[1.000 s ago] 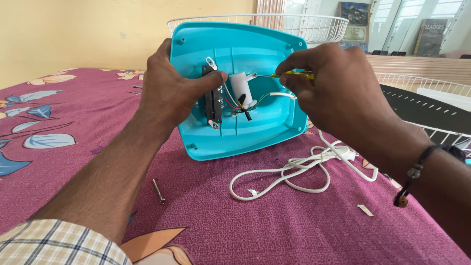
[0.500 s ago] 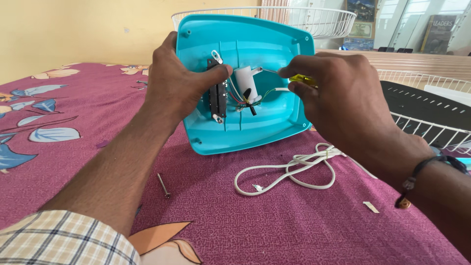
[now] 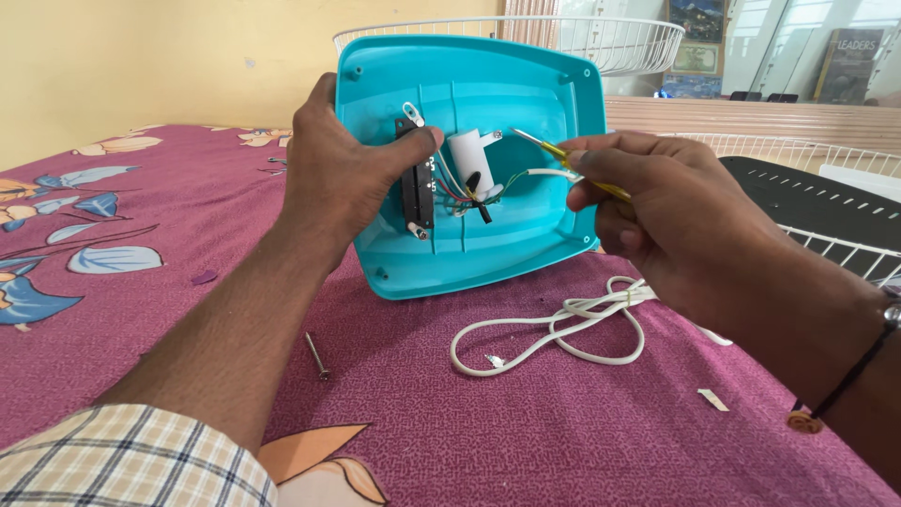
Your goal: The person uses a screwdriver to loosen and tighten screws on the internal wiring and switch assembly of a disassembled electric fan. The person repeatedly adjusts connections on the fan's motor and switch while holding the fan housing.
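Head view: left hand [image 3: 352, 174] tilts turquoise housing [image 3: 497, 253]; right hand [image 3: 671, 221] pinches yellow tool [image 3: 554, 152].

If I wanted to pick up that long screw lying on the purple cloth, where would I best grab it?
Pinch the screw around the middle of its thin shaft, coming straight down from above. It lies flat on the bedspread, with open cloth on both long sides, so fingers probably fit either side. The left forearm lies close beside it, so approaching from the right side looks easier.

Loose screw [image 3: 317, 356] on floral maroon bedspread [image 3: 113, 225]; white wire baskets [image 3: 601, 38] behind; dark slatted panel [image 3: 826, 211], possibly grille.
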Demonstrator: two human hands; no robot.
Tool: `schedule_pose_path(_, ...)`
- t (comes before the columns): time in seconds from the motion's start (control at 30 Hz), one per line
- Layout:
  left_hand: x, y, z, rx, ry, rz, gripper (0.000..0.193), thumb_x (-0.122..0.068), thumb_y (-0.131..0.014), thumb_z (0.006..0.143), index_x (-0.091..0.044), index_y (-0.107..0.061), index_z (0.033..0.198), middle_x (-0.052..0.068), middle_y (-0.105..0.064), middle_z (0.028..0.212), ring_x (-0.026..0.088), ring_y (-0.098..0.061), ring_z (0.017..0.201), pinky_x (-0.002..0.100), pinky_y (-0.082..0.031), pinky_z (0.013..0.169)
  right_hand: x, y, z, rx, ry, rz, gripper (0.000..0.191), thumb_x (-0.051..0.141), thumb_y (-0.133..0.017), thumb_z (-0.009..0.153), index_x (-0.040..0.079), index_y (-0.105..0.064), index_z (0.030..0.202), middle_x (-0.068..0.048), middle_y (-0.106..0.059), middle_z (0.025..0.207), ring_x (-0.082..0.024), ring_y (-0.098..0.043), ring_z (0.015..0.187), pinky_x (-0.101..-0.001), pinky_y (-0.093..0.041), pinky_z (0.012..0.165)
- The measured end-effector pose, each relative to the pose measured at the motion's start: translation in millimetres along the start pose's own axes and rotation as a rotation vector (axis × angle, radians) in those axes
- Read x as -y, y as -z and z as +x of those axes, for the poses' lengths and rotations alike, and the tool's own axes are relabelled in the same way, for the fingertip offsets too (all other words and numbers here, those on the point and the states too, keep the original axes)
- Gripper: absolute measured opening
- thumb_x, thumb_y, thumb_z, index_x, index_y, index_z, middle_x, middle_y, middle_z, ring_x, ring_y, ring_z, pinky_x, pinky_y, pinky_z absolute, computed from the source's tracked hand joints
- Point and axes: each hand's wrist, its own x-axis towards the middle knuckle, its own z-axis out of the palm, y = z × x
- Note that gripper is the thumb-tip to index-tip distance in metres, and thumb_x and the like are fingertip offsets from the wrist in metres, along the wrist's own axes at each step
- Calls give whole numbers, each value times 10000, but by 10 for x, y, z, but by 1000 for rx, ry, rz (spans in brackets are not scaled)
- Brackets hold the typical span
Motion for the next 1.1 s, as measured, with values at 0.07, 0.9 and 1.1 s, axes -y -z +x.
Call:
schedule_pose_path(0.07,-6,-2,-2,1,25,-3,612,-322,-898,719,-75,-606,1197,92,-761,1082,198,-784,975,389,-649,911,-22,-1,5,46,15,35,382,212,-571,1031,-10,-604,1340,-57,-605,835,-64,-390,548,-222,-352,456)
schedule_pose_path(0.9,28,-18,17,15,24,15,605,-322,-891,741,-79,-585,1203,100,-749,1080,210,-786,981,409,-667,902,-40,-65,-2,31,-74,89,397,217,-575,971,13,-640,1306,-33,-566,767,-63,-344,502,-211,-290,421)
schedule_pose_path(1.1,48,-28,30,15,-19,8,619,-319,-896,741,-67,-591,1217,110,-745,1084,205,-783,961,390,-671,873,20,-133,-62,-14,116,-195,391,139,-614,941,41,-711,1307,-44,-578,686,-60,-360,470,-237,-280,396)
